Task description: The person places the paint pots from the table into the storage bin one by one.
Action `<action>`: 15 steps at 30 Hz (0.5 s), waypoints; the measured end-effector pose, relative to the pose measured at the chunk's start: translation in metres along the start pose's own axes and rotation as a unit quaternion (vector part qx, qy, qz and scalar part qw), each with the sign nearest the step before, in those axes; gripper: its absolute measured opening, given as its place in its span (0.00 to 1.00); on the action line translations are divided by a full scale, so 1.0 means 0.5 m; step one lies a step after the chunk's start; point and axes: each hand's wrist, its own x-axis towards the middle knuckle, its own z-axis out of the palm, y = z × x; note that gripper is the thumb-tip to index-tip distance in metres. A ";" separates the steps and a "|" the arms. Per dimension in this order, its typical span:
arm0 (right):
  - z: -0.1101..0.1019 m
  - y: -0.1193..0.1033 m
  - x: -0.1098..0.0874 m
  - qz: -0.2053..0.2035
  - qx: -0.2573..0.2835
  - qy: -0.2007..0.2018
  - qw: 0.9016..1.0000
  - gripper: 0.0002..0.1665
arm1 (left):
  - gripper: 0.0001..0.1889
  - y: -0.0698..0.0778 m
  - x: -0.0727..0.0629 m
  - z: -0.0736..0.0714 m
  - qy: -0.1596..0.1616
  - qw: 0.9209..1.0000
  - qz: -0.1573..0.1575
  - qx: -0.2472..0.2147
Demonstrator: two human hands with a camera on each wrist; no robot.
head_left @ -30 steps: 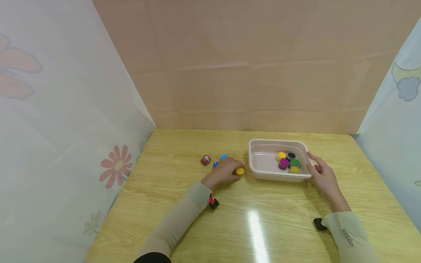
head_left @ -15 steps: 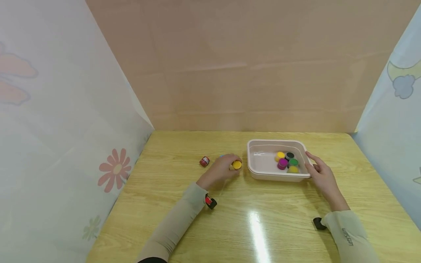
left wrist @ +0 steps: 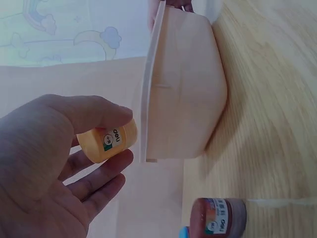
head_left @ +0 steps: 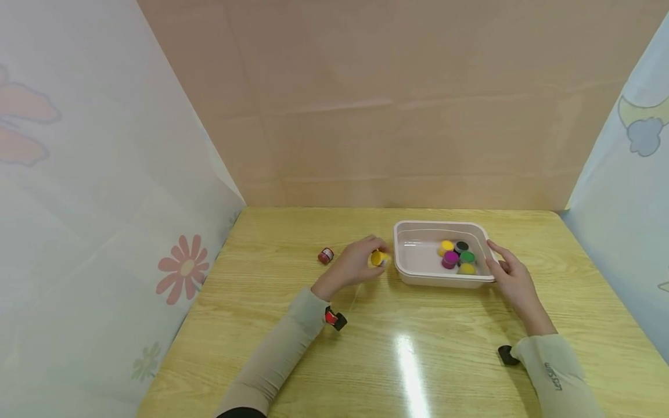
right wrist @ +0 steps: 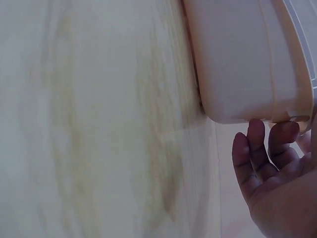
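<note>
My left hand (head_left: 356, 260) pinches a small yellow paint pot (left wrist: 110, 141) between thumb and fingers, raised above the table just left of the bin. A label shows on the pot's side. The pale pink plastic bin (head_left: 422, 276) holds several paint pots: two yellow, a black pot (head_left: 461, 247), a green pot (head_left: 467, 257) and a purple pot (head_left: 450, 259). At the bin's right end my right hand (head_left: 514, 284) grips the rim, with fingers (right wrist: 256, 130) bent against the outer wall. A red paint pot (head_left: 326, 255) lies on its side left of my left hand.
In the left wrist view a reddish pot (left wrist: 212, 217) lies on the wood table (head_left: 292, 232), with a bit of light blue (left wrist: 184, 232) beside it. A brown backdrop (head_left: 397, 116) rises behind the table, and patterned sheets (head_left: 130, 174) flank it.
My left hand has lifted the yellow paint pot and tilted it near the bin's left rim. The blue pots are now hidden behind that hand. My right hand stays on the bin.
</note>
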 end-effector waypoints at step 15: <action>0.000 0.006 0.005 -0.009 -0.004 0.003 1.000 0.34 | 0.16 0.062 0.028 -0.008 0.050 0.997 0.034 -0.040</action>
